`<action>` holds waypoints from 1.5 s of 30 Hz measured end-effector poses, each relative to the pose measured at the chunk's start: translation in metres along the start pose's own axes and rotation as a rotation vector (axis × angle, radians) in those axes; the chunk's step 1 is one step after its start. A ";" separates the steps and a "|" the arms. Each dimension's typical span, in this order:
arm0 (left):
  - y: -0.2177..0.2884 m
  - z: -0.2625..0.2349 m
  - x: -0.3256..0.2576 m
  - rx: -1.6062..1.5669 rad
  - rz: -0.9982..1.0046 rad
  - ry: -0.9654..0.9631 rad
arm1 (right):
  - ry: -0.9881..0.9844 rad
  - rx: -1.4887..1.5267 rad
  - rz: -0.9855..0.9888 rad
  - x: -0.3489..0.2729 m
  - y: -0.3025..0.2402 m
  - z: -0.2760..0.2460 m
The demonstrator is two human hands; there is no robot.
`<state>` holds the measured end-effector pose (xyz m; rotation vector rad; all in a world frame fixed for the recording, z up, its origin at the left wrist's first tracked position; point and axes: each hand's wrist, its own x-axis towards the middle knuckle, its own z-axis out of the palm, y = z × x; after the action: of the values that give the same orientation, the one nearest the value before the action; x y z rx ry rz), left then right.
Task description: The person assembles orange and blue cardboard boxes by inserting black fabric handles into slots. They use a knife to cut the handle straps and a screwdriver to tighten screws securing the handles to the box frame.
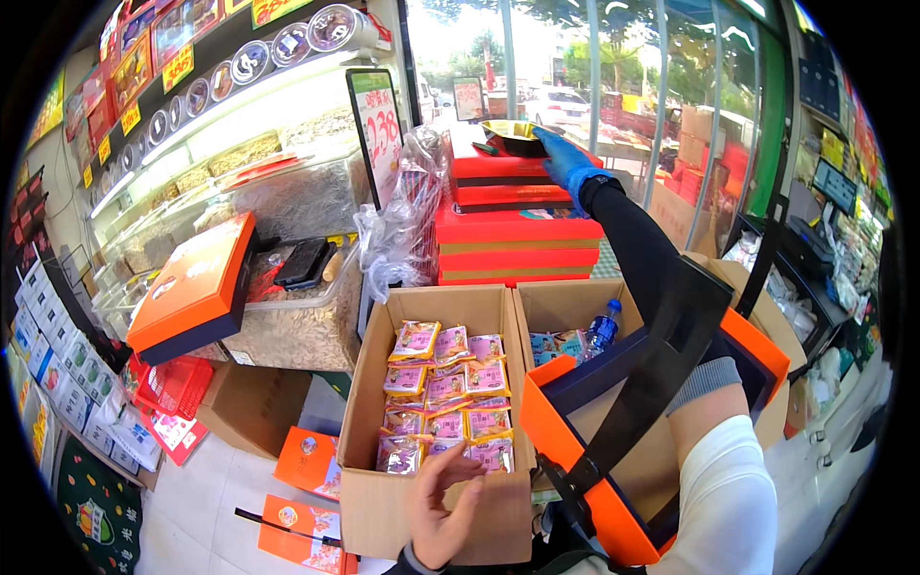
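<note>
The blue-gloved right hand (565, 163), rubbery and smooth, touches a shiny metal bowl (513, 134) at upper centre. Matt brown cardboard cartons (369, 498) hold glossy foil snack packets (446, 393). The orange gift box (575, 450) looks smooth card; the crinkled clear plastic bag (402, 230) glistens.

White tiled floor (206, 498): cardboard boxes (379, 479), flat orange boxes (307, 462), red basket (172, 385).

Two open cardboard boxes stand side by side: the left cardboard box (369, 479) holds roughly fifteen pink snack packets (448, 393) in three columns, the right cardboard box (565, 307) one blue-capped water bottle (602, 331) and a few blue packets (554, 345). Five red gift boxes (517, 240) are stacked behind. Three orange gift boxes show elsewhere: one on the bin (196, 287), two on the floor (307, 460). One bare hand (443, 508) and one blue-gloved hand (565, 158) are visible.
</note>
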<state>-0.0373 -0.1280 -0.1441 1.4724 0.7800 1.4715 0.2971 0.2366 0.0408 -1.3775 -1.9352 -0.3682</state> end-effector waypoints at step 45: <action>-0.009 -0.081 0.071 -0.222 -0.265 0.111 | -0.097 -0.096 -0.284 -0.346 -0.256 -0.221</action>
<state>-0.1084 -0.0478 -0.1300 1.0851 0.8157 1.3951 0.2093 -0.2376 -0.0017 -1.1994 -2.2261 -0.5435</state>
